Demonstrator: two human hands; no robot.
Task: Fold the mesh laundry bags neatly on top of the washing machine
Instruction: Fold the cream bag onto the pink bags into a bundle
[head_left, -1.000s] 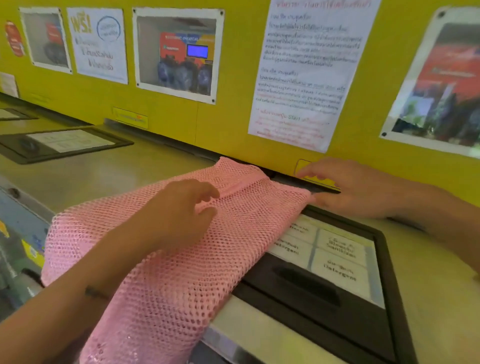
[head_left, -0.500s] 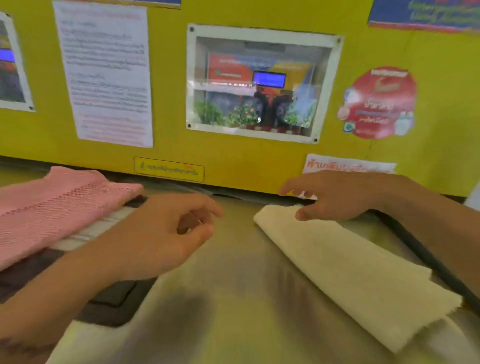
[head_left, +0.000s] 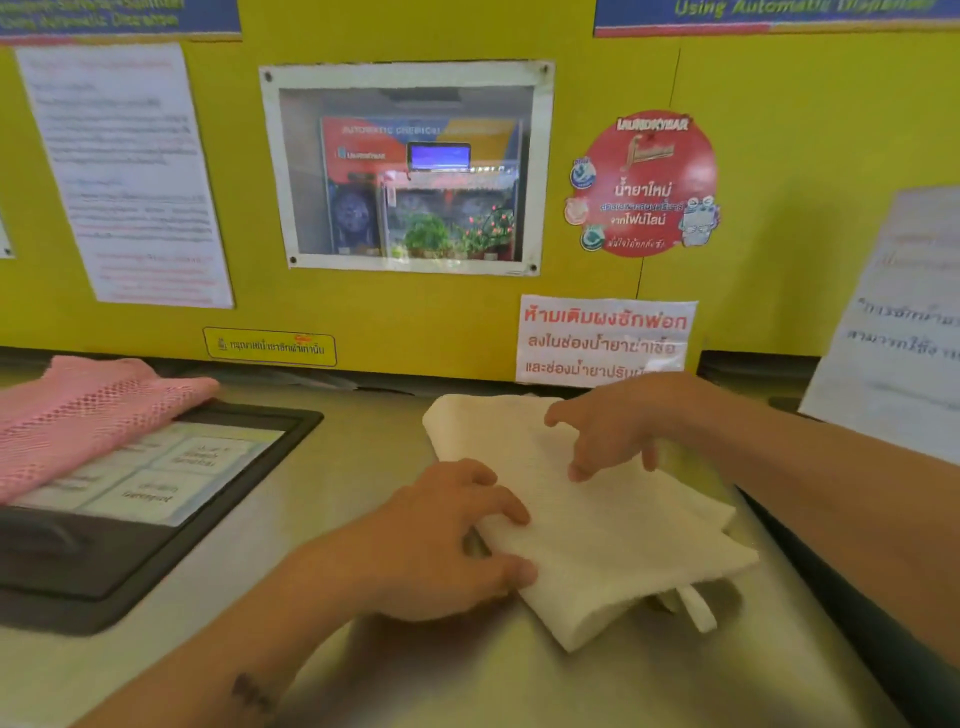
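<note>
A cream mesh laundry bag (head_left: 613, 540) lies folded on the steel top of the washing machine (head_left: 353, 467), its white strap sticking out at the near right corner. My left hand (head_left: 447, 540) grips the bag's left edge, fingers on top and thumb at the side. My right hand (head_left: 613, 421) rests on the bag's far part with spread fingertips pressing down. A pink mesh laundry bag (head_left: 88, 410) lies folded at the far left, overlapping the black detergent drawer lid.
The black detergent drawer lid (head_left: 171, 525) with white labels sits left of the cream bag. A yellow wall (head_left: 415, 322) with posters, stickers and a framed window stands right behind the machine. A dark rim (head_left: 852, 603) runs along the right.
My view swung right from the pink bag to the cream one. My left hand let go of the pink bag and took the cream bag's left edge; my right hand moved onto it.
</note>
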